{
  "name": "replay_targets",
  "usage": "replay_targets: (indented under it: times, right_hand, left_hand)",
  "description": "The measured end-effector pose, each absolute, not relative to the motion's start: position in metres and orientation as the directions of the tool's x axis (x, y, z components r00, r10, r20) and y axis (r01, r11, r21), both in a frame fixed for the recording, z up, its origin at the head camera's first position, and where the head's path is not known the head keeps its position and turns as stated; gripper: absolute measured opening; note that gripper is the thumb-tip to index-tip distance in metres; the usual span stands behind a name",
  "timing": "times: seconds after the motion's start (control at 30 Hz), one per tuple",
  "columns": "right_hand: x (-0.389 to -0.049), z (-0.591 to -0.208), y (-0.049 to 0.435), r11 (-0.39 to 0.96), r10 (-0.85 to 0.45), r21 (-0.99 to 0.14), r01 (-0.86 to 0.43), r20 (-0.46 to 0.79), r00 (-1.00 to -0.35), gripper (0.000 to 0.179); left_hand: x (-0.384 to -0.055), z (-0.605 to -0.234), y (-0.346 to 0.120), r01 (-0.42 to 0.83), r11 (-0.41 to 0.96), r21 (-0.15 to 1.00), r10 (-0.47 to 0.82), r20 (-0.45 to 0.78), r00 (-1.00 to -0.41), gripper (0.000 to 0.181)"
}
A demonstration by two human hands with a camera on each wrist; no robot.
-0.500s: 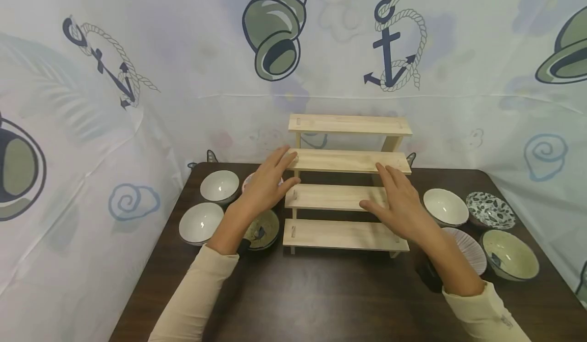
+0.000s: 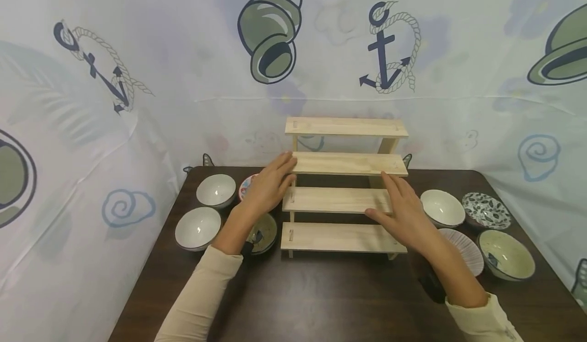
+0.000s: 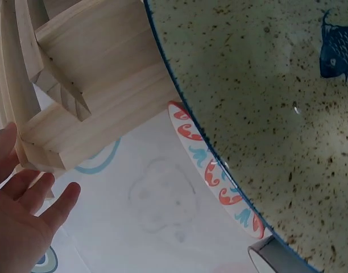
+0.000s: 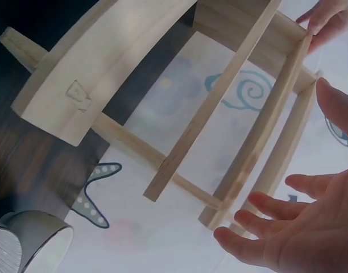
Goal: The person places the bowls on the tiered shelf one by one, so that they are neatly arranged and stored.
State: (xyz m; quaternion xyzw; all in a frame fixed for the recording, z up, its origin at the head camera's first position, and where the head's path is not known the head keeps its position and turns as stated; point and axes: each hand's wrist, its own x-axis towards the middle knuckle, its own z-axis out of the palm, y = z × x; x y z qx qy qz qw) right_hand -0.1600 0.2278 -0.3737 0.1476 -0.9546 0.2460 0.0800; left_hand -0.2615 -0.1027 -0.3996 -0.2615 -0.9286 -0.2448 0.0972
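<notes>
Bowls [image 2: 198, 228], round and glossy white, sit far left on the dark brown surface [image 2: 312, 301]. The left hand [image 2: 269, 185] — fingers extended, grasping nothing — is at the left side of the pale four-tiered wooden rack [image 2: 346, 164], which stands mid-surface. The right hand [image 2: 407, 215], likewise empty, is at its right side, contact unclear; farther right, a pale green round bowl [image 2: 511, 256].
</notes>
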Motion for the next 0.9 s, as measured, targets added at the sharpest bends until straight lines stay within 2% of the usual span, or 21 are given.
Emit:
replay_targets:
  times: [0.4,0.67,0.9]
  right_hand:
    - [-0.152,-0.384,0.237,0.842,-0.201,-0.457,-0.288,0.230,-0.952,0.093]
    - [-0.149,-0.392,0.245,0.863,-0.173,-0.421,-0.279,0.274,-0.946,0.093]
    - [-0.143,-0.396,0.254,0.880,-0.132,-0.421,-0.222,0.231,-0.964,0.091]
  left_hand:
    - [-0.265,-0.404,-0.098,0.566,0.734,0.375,0.448,0.358,-0.819,0.044]
    - [-0.267,-0.408,-0.098,0.564,0.731,0.385,0.422,0.394,-0.817,0.042]
    - [-0.267,-0.408,-0.098,0.544,0.728,0.416,0.380,0.416,-0.826,0.043]
